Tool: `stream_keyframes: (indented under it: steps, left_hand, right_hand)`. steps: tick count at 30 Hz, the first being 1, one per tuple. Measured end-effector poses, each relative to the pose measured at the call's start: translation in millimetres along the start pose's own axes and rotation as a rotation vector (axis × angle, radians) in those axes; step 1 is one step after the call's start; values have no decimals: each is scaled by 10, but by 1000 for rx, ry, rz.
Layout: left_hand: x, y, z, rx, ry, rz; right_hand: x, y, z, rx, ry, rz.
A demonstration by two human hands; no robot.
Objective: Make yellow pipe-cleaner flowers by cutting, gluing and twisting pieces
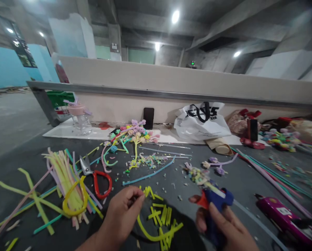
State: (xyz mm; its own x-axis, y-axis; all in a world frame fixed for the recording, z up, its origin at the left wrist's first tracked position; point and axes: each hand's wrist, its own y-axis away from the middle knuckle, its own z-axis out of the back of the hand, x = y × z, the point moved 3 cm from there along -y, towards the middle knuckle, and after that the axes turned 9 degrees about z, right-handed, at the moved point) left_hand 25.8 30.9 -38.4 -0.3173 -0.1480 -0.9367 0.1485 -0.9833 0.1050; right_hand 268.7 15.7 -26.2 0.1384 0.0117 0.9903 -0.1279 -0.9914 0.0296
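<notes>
My right hand (224,223) is wrapped round a dark blue glue gun (218,202) with an orange trigger and a clear glue stick (257,223) coming out of its back. My left hand (127,209) has thumb and fingertips pinched together; whatever is between them is too small to make out. Beside and below it lie short yellow-green pieces (158,214) and a longer curved yellow strip (153,238). Scissors (102,184) with one red and one yellow handle rest on a bundle of pale pipe cleaners (64,174) to the left.
Finished fuzzy flowers (136,132) and coloured scraps (150,159) lie at mid-table. Behind stand a clear bottle (80,118), a black phone (148,118) and a white bag (200,122). A magenta tool (283,216) is at the right, near long coloured strips (273,181).
</notes>
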Motion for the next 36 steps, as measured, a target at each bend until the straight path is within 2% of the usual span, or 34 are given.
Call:
stream_keyframes:
  steps: [3, 6, 8, 11, 15, 20, 22, 24, 27, 29, 32, 34, 36]
  left_hand:
    - [-63, 117, 30, -15, -180, -332]
    - [-75, 215, 14, 80, -301, -596]
    - [-74, 262, 15, 127, -322, -711]
    - [-66, 315, 49, 163, -238, -741]
    - [-47, 395, 117, 108, -84, -638]
    - [-120, 493, 111, 57, -96, -633]
    - [-163, 475, 96, 61, -61, -571]
    - [-186, 421, 76, 107, 35, -447]
    - [-140, 299, 70, 105, 257, -113]
    - [-84, 232, 30, 223, 450, 116]
    - [-25, 170, -37, 415, 666, 305]
    - [11, 145, -67, 475, 718, 352]
    - [46, 137, -97, 521, 731, 378]
  right_hand:
    - [90, -101, 279, -77, -4, -175]
    - [103, -202, 444, -127, -48, -256]
    - [68, -267, 497, -145, -82, -288]
    - [-7, -357, 546, -165, -135, -289]
    - [-82, -441, 580, -180, -207, -313]
    - [-35, -477, 584, -177, -230, -324]
    - [13, -462, 583, -125, -183, -362]
    - [65, -440, 584, -27, -132, -409]
    - [133, -433, 631, 121, -28, -469]
    - [179, -469, 718, 165, 154, -475]
    - [303, -562, 866, 149, 740, -418]
    - [426, -602, 835, 170, 1192, -254]
    - [506, -571, 623, 234, 1452, 49]
